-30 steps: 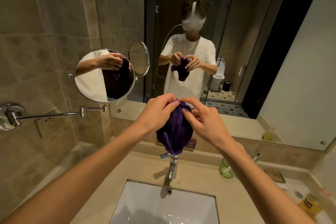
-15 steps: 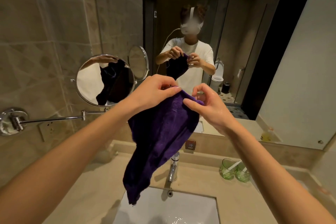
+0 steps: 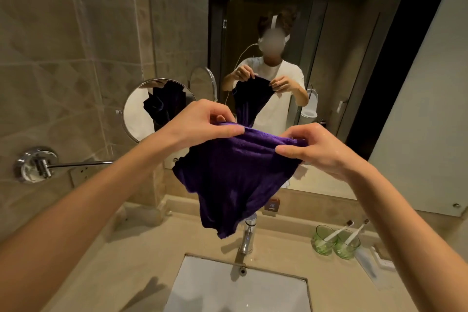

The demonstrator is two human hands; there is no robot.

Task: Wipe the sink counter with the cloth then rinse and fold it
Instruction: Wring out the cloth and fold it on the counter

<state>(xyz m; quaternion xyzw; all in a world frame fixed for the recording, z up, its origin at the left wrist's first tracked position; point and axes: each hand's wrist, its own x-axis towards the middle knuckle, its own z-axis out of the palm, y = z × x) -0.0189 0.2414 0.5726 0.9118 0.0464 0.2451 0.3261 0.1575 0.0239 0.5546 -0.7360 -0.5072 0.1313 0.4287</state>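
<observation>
A dark purple cloth (image 3: 233, 180) hangs spread in the air above the faucet (image 3: 247, 238) and the white sink basin (image 3: 228, 291). My left hand (image 3: 202, 124) pinches its upper left edge between thumb and fingers. My right hand (image 3: 314, 147) pinches the upper right edge. The cloth's top edge stretches between the two hands, and its lower corner dangles just above the faucet. The beige sink counter (image 3: 141, 256) lies below, around the basin.
Two green glasses (image 3: 334, 243) with toothbrushes stand on the counter at the right. A round swing-arm mirror (image 3: 154, 109) juts from the tiled left wall. The large wall mirror (image 3: 329, 58) behind the faucet reflects me holding the cloth.
The bunched cloth has been opened out. My hands moved apart along its top edge, so it now hangs wider and flatter; the view tilted upward.
</observation>
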